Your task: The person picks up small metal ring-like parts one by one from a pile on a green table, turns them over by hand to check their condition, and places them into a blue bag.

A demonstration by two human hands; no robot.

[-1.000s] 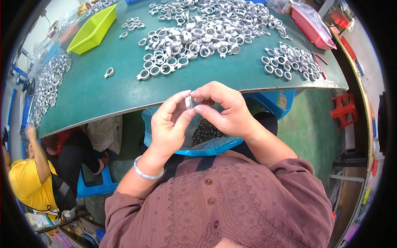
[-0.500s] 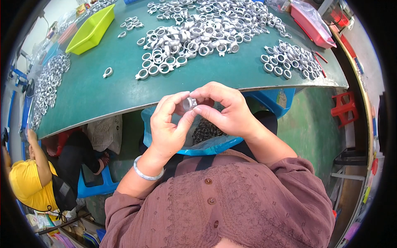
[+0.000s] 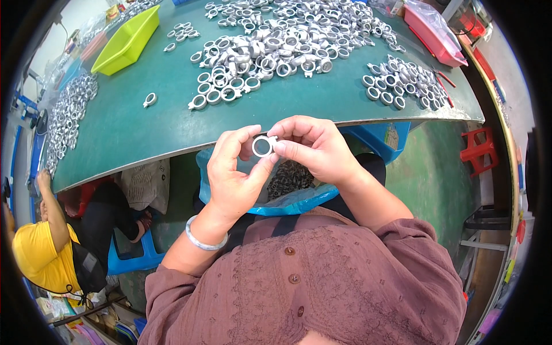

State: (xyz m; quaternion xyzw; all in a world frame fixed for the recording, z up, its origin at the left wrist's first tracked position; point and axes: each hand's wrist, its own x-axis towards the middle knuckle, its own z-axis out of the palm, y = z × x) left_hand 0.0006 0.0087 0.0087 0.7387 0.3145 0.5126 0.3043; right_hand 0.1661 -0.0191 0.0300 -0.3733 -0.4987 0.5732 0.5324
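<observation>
A small silver metal ring with a side tab is held up in front of me, its round opening turned toward my view. My right hand pinches it at the tab with thumb and fingers. On the other side, my left hand curls around the ring, thumb at its lower rim and forefinger by the top. Below both hands, a blue-rimmed container in my lap holds many small dark metal parts.
A large heap of similar rings covers the green table. Smaller piles lie right and left. A lime-green bin and a pink bin stand at the back. A co-worker in yellow sits at left.
The ring has been turned, from edge-on to its opening facing my view. My right fingers have shifted to the tab, and the co-worker's hand has moved slightly up.
</observation>
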